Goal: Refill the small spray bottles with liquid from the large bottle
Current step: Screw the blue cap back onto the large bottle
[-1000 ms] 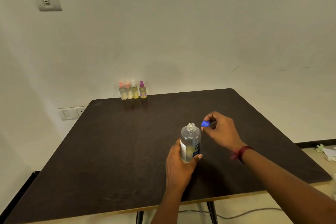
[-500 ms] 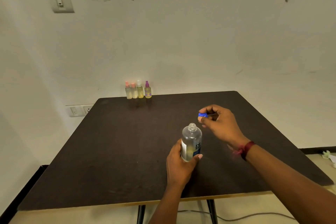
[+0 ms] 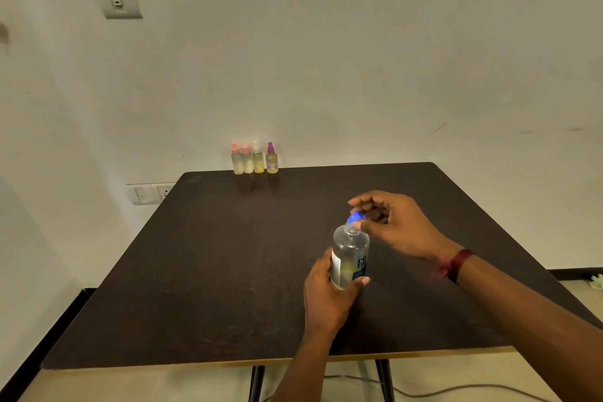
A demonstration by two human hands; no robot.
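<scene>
**Cap held at the neck of the open bottle**

Dark tabletop (image 3: 195, 271) against a pale wall sets the scene. At its middle, the left hand (image 3: 326, 297) wraps around the lower half of the large bottle (image 3: 349, 254), thumb pressed across the blue label, keeping it upright on the table. Its clear body holds a little yellowish liquid near the bottom. Just above and beside the bare threaded neck, the right hand (image 3: 396, 227) pinches the blue cap (image 3: 356, 217) between thumb and forefinger, the other fingers loosely curled; a red band (image 3: 456, 264) circles that wrist. Well beyond both hands, at the table's far edge, four small spray bottles (image 3: 254, 158) stand in a tight row, each capped and partly filled with pale yellow liquid.
</scene>
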